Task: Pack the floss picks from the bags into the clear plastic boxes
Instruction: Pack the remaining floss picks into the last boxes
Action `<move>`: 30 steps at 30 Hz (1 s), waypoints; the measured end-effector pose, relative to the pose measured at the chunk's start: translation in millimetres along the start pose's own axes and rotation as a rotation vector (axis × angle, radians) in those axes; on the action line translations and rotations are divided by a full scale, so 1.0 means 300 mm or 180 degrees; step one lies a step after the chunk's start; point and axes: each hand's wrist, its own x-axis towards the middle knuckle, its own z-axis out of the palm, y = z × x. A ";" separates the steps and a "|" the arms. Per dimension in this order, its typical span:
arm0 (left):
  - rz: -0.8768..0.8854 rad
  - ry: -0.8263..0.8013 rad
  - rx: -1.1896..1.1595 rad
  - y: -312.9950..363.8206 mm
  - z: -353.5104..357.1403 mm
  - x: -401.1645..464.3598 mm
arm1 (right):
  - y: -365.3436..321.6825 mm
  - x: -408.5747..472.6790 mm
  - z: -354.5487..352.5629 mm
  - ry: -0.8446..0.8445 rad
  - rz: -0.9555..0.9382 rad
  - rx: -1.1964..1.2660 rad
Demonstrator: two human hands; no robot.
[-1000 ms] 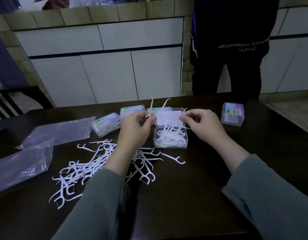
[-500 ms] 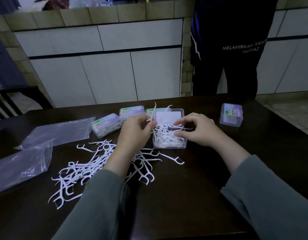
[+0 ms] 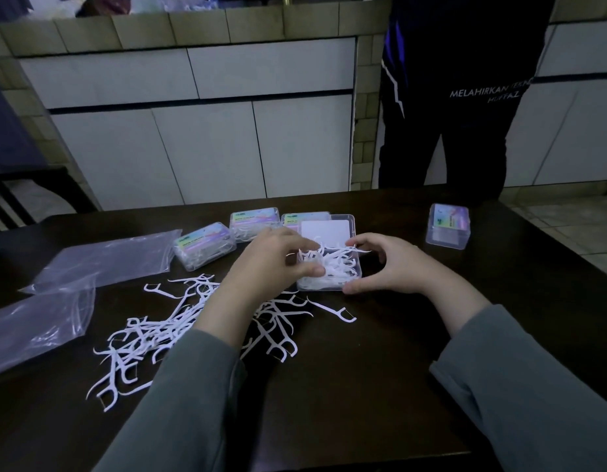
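Observation:
An open clear plastic box [image 3: 350,271] sits mid-table, its lid [image 3: 325,229] folded back and a heap of white floss picks [image 3: 336,264] inside. My left hand [image 3: 268,264] is at the box's left side, thumb and curled fingers pinching picks over it. My right hand [image 3: 389,267] cups the box's right side in a C shape, thumb at the front corner and fingers above the far corner. Many loose floss picks [image 3: 165,332] lie scattered on the dark table [image 3: 363,386] under my left forearm, and a single pick [image 3: 332,310] lies in front of the box.
Three closed, filled boxes [image 3: 205,245] [image 3: 256,223] [image 3: 305,217] stand behind my left hand. Another closed box [image 3: 448,226] stands at the far right. Two clear plastic bags [image 3: 101,257] [image 3: 32,330] lie at the left. A person in dark clothes [image 3: 458,97] stands beyond the table, and a chair [image 3: 22,192] is at the far left.
Both hands have dropped from above the box down onto it. The picks that stuck up between my fingers now lie in the box. My right hand has opened into a cup round the box.

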 end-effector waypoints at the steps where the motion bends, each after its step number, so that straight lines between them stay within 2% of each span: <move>1: 0.0026 -0.0107 -0.0061 -0.002 -0.004 -0.002 | 0.001 0.002 0.003 0.0021 -0.0014 0.0013; 3: 0.0143 -0.0198 -0.0074 0.008 0.005 0.000 | 0.002 0.003 0.008 0.0031 -0.0045 0.0066; 6: 0.0273 0.0002 0.0069 0.049 0.037 0.018 | -0.005 0.001 0.013 0.0018 -0.0103 0.0047; 8: 0.0211 0.0103 0.0362 0.068 0.049 0.033 | -0.008 -0.004 0.014 0.0037 -0.0107 0.0001; 13: 0.0082 -0.0045 0.0853 0.071 0.029 0.041 | -0.006 -0.008 0.010 0.0052 -0.0154 -0.0018; 19: 0.0341 0.0167 0.0191 0.066 0.023 0.036 | -0.007 -0.004 0.013 0.0023 -0.0200 -0.0007; 23: 0.0473 -0.0331 0.0425 0.078 0.037 0.044 | 0.005 0.002 0.018 0.0007 -0.0241 0.0090; 25: 0.0477 -0.0495 0.0222 0.067 0.027 0.048 | 0.008 0.006 0.022 -0.0012 -0.0229 0.0092; 28: 0.0388 -0.0180 -0.0245 0.054 0.019 0.058 | 0.010 0.013 0.027 -0.0024 -0.0197 0.0120; 30: 0.0330 0.0224 -0.0071 0.060 0.035 0.070 | 0.008 0.012 0.026 -0.0015 -0.0191 0.0162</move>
